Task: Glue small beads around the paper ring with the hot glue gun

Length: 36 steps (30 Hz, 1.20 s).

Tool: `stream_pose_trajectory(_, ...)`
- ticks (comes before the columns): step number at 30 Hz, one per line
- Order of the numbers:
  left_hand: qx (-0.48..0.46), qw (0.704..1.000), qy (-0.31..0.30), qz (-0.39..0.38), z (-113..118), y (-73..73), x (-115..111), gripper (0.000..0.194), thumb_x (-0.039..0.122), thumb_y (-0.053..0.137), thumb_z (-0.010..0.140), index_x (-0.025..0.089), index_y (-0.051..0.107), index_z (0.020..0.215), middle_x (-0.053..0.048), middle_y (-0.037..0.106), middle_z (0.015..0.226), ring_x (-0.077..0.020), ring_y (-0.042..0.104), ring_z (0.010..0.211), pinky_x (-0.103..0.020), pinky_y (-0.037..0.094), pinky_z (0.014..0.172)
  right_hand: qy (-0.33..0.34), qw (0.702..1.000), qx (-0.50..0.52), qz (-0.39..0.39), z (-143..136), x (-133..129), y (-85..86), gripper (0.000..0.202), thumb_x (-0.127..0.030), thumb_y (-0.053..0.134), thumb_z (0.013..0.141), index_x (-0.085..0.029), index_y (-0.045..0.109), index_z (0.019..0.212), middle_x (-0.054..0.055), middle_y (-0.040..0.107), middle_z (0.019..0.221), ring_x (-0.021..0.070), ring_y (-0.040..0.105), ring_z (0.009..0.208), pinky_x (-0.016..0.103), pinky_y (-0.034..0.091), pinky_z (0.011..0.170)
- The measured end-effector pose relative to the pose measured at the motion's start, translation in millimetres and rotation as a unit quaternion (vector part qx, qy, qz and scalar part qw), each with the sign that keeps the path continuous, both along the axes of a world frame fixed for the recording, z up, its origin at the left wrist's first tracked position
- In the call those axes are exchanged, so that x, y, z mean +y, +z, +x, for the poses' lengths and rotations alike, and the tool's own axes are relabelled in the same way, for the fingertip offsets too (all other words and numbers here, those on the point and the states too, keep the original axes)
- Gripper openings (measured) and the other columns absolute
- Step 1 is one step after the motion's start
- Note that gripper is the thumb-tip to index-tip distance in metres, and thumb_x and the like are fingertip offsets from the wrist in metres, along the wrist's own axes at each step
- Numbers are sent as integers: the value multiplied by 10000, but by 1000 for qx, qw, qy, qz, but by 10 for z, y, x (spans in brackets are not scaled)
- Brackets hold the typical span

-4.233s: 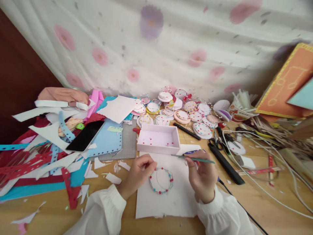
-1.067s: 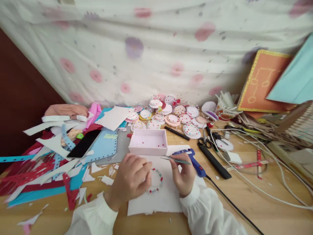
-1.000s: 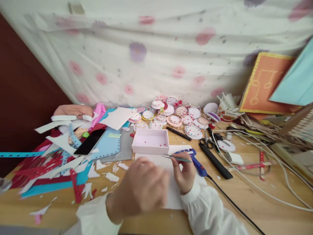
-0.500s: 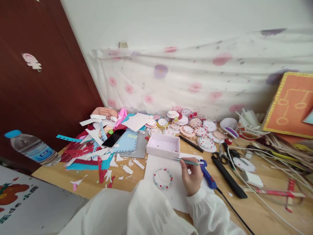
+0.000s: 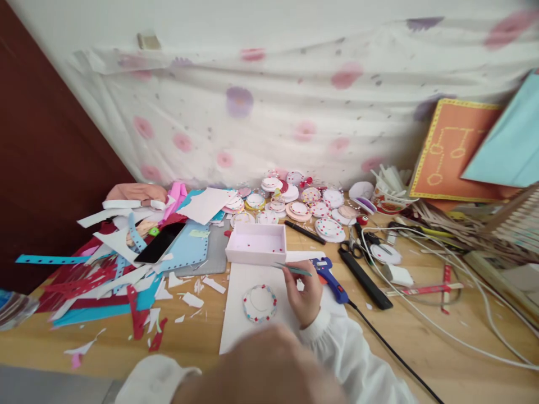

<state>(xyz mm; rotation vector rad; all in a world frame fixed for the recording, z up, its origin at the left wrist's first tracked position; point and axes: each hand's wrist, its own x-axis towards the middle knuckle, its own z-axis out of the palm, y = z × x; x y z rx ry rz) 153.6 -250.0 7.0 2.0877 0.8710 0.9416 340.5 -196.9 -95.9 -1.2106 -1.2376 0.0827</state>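
My right hand (image 5: 304,294) is closed around a pair of greenish tweezers (image 5: 301,271), whose tips point left at the front of a small white open box (image 5: 255,259). A few tiny red bits lie in the box. On the white paper (image 5: 236,320) to the left of my right hand lies a ring of beads (image 5: 273,310), red, blue and clear. My left hand (image 5: 261,370) is large and blurred at the bottom, close to the camera, and its fingers cannot be made out. Just right of my right hand rests a blue glue gun (image 5: 333,283) with a black cord.
Paper scraps and a phone (image 5: 160,244) lie at left, near a plastic bottle (image 5: 14,308). Several decorated paper discs (image 5: 330,229) are piled at the back. Scissors (image 5: 352,248), a long black tool (image 5: 365,279), a white cable (image 5: 421,331) and an orange card (image 5: 450,151) occupy the right side.
The view has swung right and down. My left hand has risen into view at the bottom, where only a white sleeve showed before. My right hand still holds the tweezers by the box.
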Motion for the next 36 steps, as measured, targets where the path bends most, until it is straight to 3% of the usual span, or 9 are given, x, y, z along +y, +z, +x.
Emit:
stream_pose_trajectory(3, 16, 999, 34, -14, -25, -59, 508, 191, 262, 499, 889, 256, 666, 982, -55, 692, 921, -221, 629, 864, -359, 517, 768, -9, 1000, 14, -4, -6, 17, -17, 98, -138, 607, 844, -205, 590, 912, 14, 567, 770, 143, 547, 659, 291, 456, 602)
stream_pose_trajectory(5, -9, 987, 149, -59, -81, -170, 824, 218, 311, 487, 904, 216, 626, 1042, -47, 663, 872, -187, 613, 765, -321, 508, 701, -9, 1000, 26, -5, -10, 32, -43, 92, -145, 601, 849, -205, 582, 915, 26, 573, 807, 157, 574, 720, 299, 480, 630)
stream_pose_trajectory(6, -11, 983, 160, -88, -109, -240, 959, 265, 343, 483, 905, 201, 599, 1096, -24, 629, 775, -171, 589, 681, -295, 492, 626, -7, 999, 31, -4, -13, 41, -58, 89, -148, 597, 852, -205, 574, 917, 34, 576, 834, 164, 585, 754, 302, 493, 642)
stream_pose_trajectory(10, 14, 981, 98, -166, -132, -500, 1297, 442, 390, 454, 910, 175, 463, 1296, 26, 559, 673, -134, 515, 554, -248, 434, 532, 11, 998, 64, -1, -32, 72, -111, 90, -154, 594, 857, -210, 550, 912, 64, 570, 938, 179, 600, 857, 312, 526, 674)
stream_pose_trajectory(16, -10, 976, 60, -207, -8, -733, 1319, 271, 366, 480, 891, 194, 458, 1098, -22, 653, 835, -167, 656, 744, -318, 514, 751, 35, 994, 101, -7, -58, 101, -144, 94, -157, 595, 861, -217, 546, 915, 64, 554, 977, 176, 598, 898, 322, 541, 719)
stream_pose_trajectory(21, -42, 969, 55, -239, -7, -797, 1196, 248, 331, 533, 868, 218, 396, 1041, -77, 678, 983, -216, 685, 930, -390, 514, 864, 43, 990, 125, -45, -62, 130, -170, 85, -191, 590, 871, -221, 541, 934, 67, 549, 1019, 177, 621, 894, 316, 558, 699)
stream_pose_trajectory(25, -70, 965, 59, -246, 2, -843, 1178, 220, 346, 548, 865, 221, 413, 986, -79, 695, 966, -232, 695, 919, -395, 527, 847, 36, 989, 128, -61, -44, 157, -182, 95, -214, 592, 871, -220, 541, 951, 70, 557, 1019, 183, 635, 886, 317, 566, 693)
stream_pose_trajectory(30, -109, 959, 2, -261, 26, -1027, 1250, 212, 353, 532, 889, 224, 373, 946, -76, 718, 960, -203, 707, 828, -368, 539, 795, 4, 992, 114, -59, 1, 157, -191, 107, -215, 616, 854, -218, 554, 942, 76, 583, 1015, 198, 630, 927, 342, 565, 742)
stream_pose_trajectory(36, -87, 960, -8, -265, 7, -1095, 1270, 194, 327, 508, 900, 213, 372, 977, -15, 697, 771, -135, 628, 611, -267, 484, 615, 5, 995, 74, -62, 19, 99, -137, 85, -181, 606, 857, -210, 575, 931, 75, 634, 951, 207, 638, 924, 362, 547, 776)
